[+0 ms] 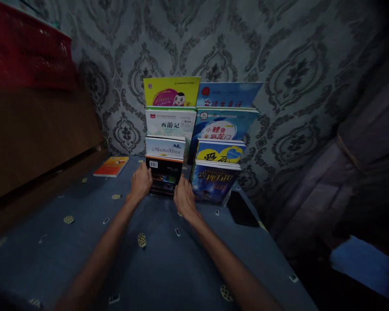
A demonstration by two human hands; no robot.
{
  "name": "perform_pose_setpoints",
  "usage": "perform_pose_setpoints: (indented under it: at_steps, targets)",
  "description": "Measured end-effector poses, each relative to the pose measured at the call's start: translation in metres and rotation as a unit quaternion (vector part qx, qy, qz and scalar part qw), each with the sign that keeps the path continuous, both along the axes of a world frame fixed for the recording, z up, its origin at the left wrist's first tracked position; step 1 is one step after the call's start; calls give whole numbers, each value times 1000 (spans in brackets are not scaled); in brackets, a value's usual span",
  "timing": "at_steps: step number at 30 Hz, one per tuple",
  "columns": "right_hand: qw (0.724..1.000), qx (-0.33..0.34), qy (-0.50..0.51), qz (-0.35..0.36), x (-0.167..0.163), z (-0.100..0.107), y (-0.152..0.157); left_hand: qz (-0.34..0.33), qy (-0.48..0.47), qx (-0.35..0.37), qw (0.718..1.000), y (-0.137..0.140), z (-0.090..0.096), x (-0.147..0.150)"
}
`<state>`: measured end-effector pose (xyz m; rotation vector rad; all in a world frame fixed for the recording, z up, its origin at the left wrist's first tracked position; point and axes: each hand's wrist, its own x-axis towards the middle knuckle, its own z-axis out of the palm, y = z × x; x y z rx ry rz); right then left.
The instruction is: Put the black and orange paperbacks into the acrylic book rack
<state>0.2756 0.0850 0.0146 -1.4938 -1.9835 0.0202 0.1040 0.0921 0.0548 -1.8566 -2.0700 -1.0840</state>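
Note:
Two columns of upright books stand in stepped rows against the wall. At the front of the left column is a black book (164, 178) with a barcode, its back cover facing me. My left hand (140, 183) is closed on its left edge, and my right hand (184, 198) grips the right edge low down; the fingertips are partly hidden. Behind it rise a pale blue book (165, 147), a white book (170, 123) and a yellow book (171, 91). Right beside my right hand stands a dark blue book (215, 183), with several more books behind it.
An orange book (111, 166) lies flat at the left. A dark flat object like a phone (242, 209) lies right of the books. The patterned cloth (158, 268) covers the surface. A brown cabinet (39, 138) with a red basket (29, 45) stands left; a curtain (350, 142) hangs right.

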Motion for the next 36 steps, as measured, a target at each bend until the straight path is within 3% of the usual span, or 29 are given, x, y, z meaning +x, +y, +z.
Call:
perform_pose_setpoints:
  at_steps: [13, 19, 27, 36]
  targets:
    - [999, -8, 32, 17, 4, 9, -1, 6, -19, 6, 1000, -2, 0, 1]
    - [997, 32, 65, 27, 1, 16, -3, -3, -23, -3, 1000, -2, 1, 2]
    - [995, 52, 82, 34, 2, 9, 11, 5, -27, 2, 1000, 1, 0, 5]
    - [986, 107, 117, 59, 7, 5, 10, 3, -13, -62, 998, -7, 9, -1]
